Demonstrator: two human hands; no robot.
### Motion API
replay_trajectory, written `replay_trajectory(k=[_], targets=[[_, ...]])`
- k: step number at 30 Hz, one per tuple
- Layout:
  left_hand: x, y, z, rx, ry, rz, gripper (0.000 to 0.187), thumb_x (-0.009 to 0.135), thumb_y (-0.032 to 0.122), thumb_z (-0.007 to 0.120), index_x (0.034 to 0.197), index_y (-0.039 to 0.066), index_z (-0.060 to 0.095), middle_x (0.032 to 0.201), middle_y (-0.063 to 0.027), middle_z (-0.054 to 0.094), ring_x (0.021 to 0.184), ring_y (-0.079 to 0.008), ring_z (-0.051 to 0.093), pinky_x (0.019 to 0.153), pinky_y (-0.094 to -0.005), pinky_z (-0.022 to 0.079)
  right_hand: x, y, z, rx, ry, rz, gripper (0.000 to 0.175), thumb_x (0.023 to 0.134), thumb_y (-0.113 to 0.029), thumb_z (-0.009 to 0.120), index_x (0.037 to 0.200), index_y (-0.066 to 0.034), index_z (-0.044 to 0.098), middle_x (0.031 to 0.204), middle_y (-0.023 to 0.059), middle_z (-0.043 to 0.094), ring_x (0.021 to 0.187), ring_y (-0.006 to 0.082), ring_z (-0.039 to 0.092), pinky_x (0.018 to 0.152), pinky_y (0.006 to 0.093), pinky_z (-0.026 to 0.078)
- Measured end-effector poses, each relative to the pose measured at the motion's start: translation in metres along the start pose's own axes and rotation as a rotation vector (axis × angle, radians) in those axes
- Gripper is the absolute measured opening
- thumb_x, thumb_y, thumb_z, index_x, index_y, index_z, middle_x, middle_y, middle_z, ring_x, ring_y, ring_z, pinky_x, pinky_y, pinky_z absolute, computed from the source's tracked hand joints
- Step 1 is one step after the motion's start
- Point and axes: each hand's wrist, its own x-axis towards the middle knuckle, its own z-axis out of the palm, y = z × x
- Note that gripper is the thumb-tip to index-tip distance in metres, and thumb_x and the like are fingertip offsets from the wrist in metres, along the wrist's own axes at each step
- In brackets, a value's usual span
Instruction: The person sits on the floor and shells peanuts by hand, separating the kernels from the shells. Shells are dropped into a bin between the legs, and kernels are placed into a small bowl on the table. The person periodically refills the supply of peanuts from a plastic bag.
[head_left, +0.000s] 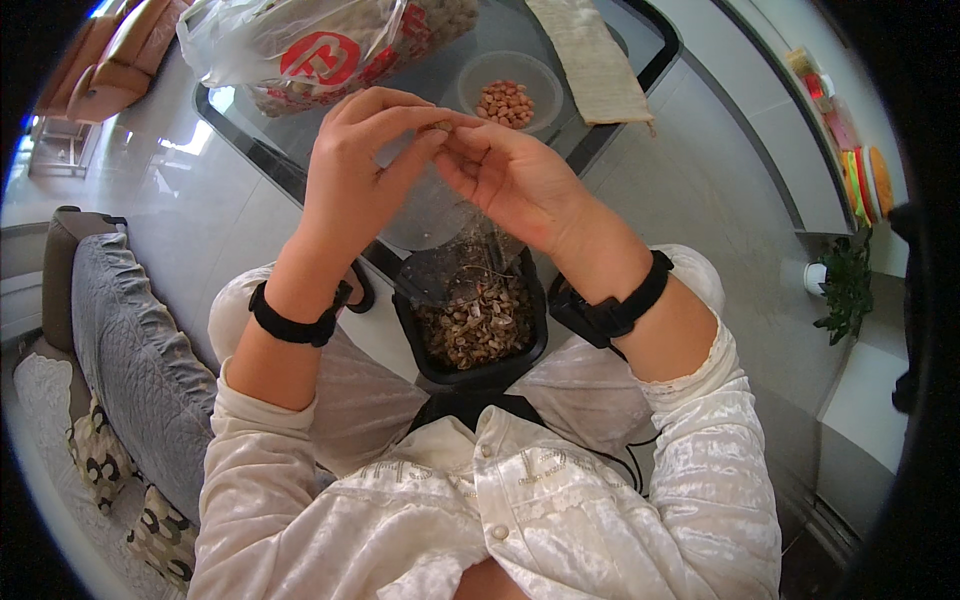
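Between the fingertips of my left hand (367, 154) and my right hand (514, 169) is a small brown peanut pod (441, 126). Both hands meet over the glass tabletop and pinch it together; fingers cover part of it. Just beyond my right fingers stands a translucent round bowl (551, 84) with shelled pinkish peanuts (506, 103) in it. A plastic bag (247, 45) full of unshelled peanuts lies behind my left hand. Below my hands, between my knees, a black bin (469, 373) holds a heap of broken peanut shells (480, 326).
The glass table (420, 90) has a dark border, and its near edge partly overhangs the bin. A beige cloth (596, 64) lies right of the bowl. A sofa with a grey cushion (139, 322) is at my left, a potted plant (844, 289) at the far right.
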Motion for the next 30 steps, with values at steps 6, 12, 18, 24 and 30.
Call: replay_trajectory(k=[6,12,18,24,30], targets=[[-0.004,0.001,0.004,-0.122,0.007,-0.12,0.022,0.084,0.005,0.077,0.106,0.006,0.078,0.097,-0.0094,0.072,0.092,-0.0244,0.07,0.08,-0.0325,0.056,0.001,0.001,0.0,0.01,-0.042,-0.03,0.018,0.099,-0.01,0.067,0.115,-0.0031,0.069,0.11,0.0049,0.069,0.103,0.0123,0.068,0.093,0.023,0.058],[-0.005,0.001,0.004,-0.109,0.002,-0.072,0.019,0.083,0.002,0.078,0.101,0.003,0.078,0.099,-0.0098,0.074,0.09,-0.0216,0.071,0.08,-0.0303,0.057,0.0,0.001,-0.003,-0.106,0.031,-0.031,0.014,0.097,-0.013,0.071,0.109,-0.0055,0.072,0.102,0.0028,0.071,0.096,0.0108,0.07,0.087,0.0206,0.059],[-0.008,-0.001,0.014,-0.356,0.09,-0.21,0.014,0.087,-0.001,0.076,0.1,0.0,0.078,0.101,-0.0077,0.074,0.089,-0.0129,0.07,0.077,-0.0227,0.056,-0.001,0.005,0.002,-0.103,0.074,-0.133,0.009,0.096,-0.012,0.072,0.103,-0.0065,0.073,0.1,0.0033,0.073,0.089,0.0103,0.071,0.082,0.0208,0.06],[-0.016,0.003,0.034,-0.709,0.231,-0.379,0.015,0.093,-0.001,0.072,0.107,-0.003,0.076,0.104,-0.0071,0.073,0.091,-0.0109,0.068,0.079,-0.0219,0.055,0.0,0.011,0.007,-0.063,0.125,-0.214,0.009,0.096,-0.011,0.072,0.103,-0.0063,0.073,0.1,0.0039,0.073,0.09,0.0109,0.071,0.083,0.0211,0.06],[-0.021,0.003,0.049,-0.759,0.28,-0.44,0.016,0.095,-0.001,0.069,0.11,-0.002,0.075,0.106,-0.0072,0.073,0.092,-0.0114,0.068,0.082,-0.0217,0.054,0.0,0.022,0.009,0.022,0.221,-0.245,0.01,0.096,-0.011,0.072,0.104,-0.0054,0.073,0.1,0.0031,0.072,0.092,0.0114,0.07,0.083,0.0216,0.059]])
